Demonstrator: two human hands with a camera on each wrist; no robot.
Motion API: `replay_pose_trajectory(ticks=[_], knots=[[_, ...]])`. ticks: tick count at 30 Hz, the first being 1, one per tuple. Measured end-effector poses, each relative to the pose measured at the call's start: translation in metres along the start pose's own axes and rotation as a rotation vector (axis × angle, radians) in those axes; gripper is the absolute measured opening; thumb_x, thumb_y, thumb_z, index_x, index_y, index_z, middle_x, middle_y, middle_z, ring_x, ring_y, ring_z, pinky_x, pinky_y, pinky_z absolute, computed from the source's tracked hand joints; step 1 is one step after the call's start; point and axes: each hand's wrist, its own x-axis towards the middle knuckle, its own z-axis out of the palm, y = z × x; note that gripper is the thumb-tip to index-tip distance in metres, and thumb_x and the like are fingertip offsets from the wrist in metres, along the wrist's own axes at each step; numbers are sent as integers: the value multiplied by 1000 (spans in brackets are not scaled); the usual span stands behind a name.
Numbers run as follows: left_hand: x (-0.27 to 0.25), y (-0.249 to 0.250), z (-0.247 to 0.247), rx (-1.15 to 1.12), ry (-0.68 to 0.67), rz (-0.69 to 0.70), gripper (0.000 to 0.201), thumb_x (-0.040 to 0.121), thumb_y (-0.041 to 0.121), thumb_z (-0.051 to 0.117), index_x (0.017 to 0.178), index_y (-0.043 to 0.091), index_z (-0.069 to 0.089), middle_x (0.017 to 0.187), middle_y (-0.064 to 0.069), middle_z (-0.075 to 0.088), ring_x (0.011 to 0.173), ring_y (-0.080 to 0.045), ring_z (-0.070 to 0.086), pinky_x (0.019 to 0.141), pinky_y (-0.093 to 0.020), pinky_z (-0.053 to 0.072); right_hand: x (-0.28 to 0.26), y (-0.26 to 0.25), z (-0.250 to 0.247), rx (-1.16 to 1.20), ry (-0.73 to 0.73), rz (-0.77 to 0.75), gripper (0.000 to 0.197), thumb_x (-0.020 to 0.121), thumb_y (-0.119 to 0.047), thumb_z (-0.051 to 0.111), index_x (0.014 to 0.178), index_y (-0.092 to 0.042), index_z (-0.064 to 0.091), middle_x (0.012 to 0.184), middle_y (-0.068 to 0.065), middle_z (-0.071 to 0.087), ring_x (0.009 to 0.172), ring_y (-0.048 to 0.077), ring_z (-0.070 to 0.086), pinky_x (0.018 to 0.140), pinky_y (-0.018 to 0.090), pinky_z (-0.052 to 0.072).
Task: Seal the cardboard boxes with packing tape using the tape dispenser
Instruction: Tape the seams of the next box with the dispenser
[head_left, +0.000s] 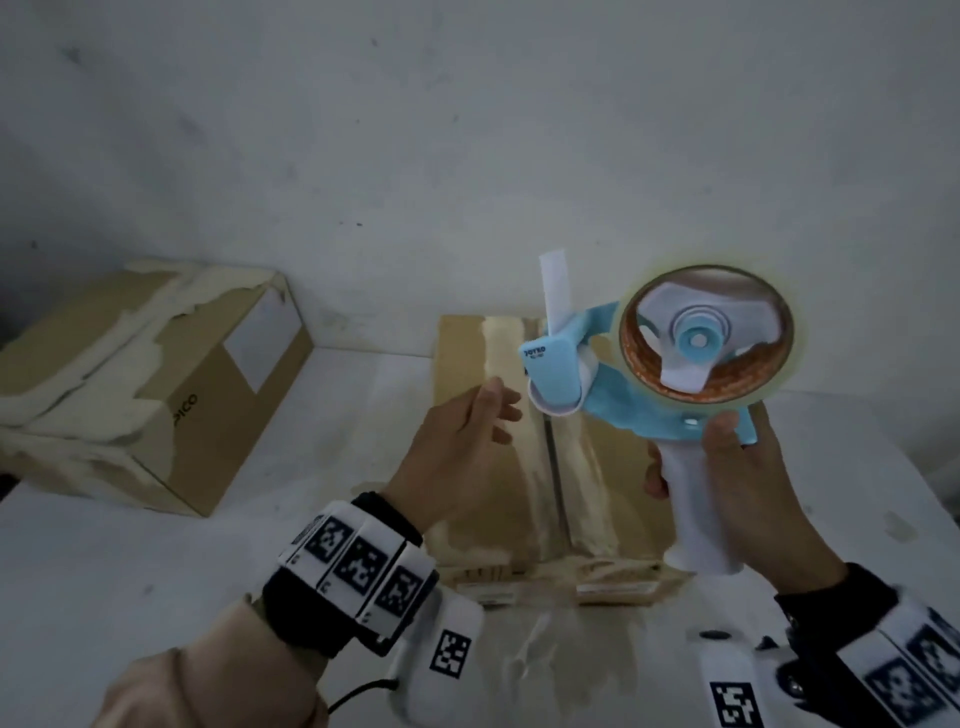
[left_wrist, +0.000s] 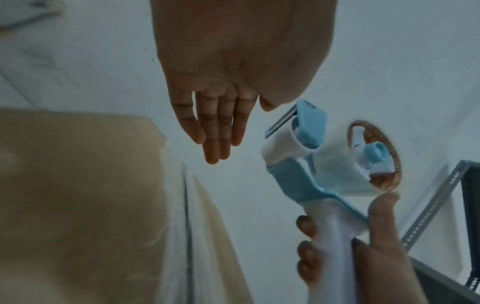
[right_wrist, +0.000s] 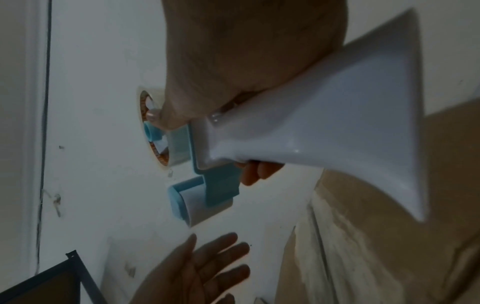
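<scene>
Item: light-blue and white plastic tape dispenser (head_left: 649, 395) with a roll of clear packing tape (head_left: 709, 332) on a brown core, gripped by its white handle in the right hand (head_left: 748, 483), fingers and thumb wrapped round the handle. The dispenser is held in the air, its roller and toothed blade end turned toward the left hand (head_left: 457, 447). A short white strip (head_left: 556, 293) is seen standing up at the blade end; whether it is the free end of the tape cannot be told. The left hand is held flat with fingers extended, nothing in it, just beside the blade end and not touching it. Item: brown cardboard box (head_left: 524, 467), closed, located directly below both hands; its centre seam (head_left: 553, 467) is seen as a dark open line, flanked by pale torn patches and old tape residue, with no fresh strip across it. Judged: sealing of this box not yet begun. Item: second brown cardboard box with a white label (head_left: 156, 384), well to the left of the left hand, its top covered in torn pale remnants; whether it is sealed cannot be told. Remaining, as judged: tape end to be drawn out, laid along the seam, cut.
</scene>
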Motion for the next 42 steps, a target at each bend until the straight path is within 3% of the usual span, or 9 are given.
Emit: replay_pose_trajectory(ticks=[4,7,11,20,25,30,33,38,42], knots=[[11,14,0,-249,-128,-193,47,100,36,19,81,23,60,61,11,70,55,-6,64,55,-22,44,3,-4,11,25,-64,-52,106,40,-89,56,104,-6,45,61,-10,67,49,6,62,43,16,49],[12,17,-1,-383,-232,-279,41,99,29,24,86,19,62,65,6,72,57,-7,67,52,-18,48,5,-4,23,168,-123,-123,97,63,-68,67,109,13,39,69,1,63,48,18,55,44,23,47],[14,14,0,-572,-269,-360,28,96,19,37,89,15,64,72,2,73,65,-7,69,51,-16,51,6,-2,23,197,-112,-138,102,63,-69,66,111,17,39,71,-2,65,50,18,57,45,24,48],[18,26,12,-831,-278,-501,15,91,7,49,89,5,63,74,-6,72,57,-5,67,47,-14,51,12,11,10,178,-69,-95,53,59,-74,64,82,-26,66,59,-7,64,47,11,58,44,19,48],[15,30,15,-918,-315,-531,18,91,10,46,92,3,62,71,-7,73,57,-6,68,49,-16,53,13,11,6,233,-87,-89,84,63,-72,63,97,4,54,63,6,61,48,22,56,44,27,48],[14,33,12,-956,-336,-528,19,83,12,51,88,3,66,75,-8,73,62,-8,69,50,-17,54,13,14,0,316,-130,-80,36,88,-46,52,98,-14,62,80,0,70,64,16,65,54,21,54],[14,34,12,-959,-333,-505,20,70,10,56,76,5,74,73,-7,72,62,-8,69,53,-18,55,10,11,2,251,-96,-55,61,66,-75,56,81,-17,66,60,1,62,49,20,56,46,27,46],[13,36,14,-949,-297,-526,20,80,4,53,73,1,71,65,-7,69,53,-8,65,51,-19,56,9,12,5,242,-105,-81,92,59,-77,62,98,6,51,63,3,61,50,21,55,46,28,48],[12,36,13,-994,-274,-570,25,93,10,41,87,-1,62,66,-9,70,54,-11,67,51,-21,56,6,14,5,266,-101,-60,94,54,-81,61,96,3,51,62,0,61,50,19,55,46,26,47]])
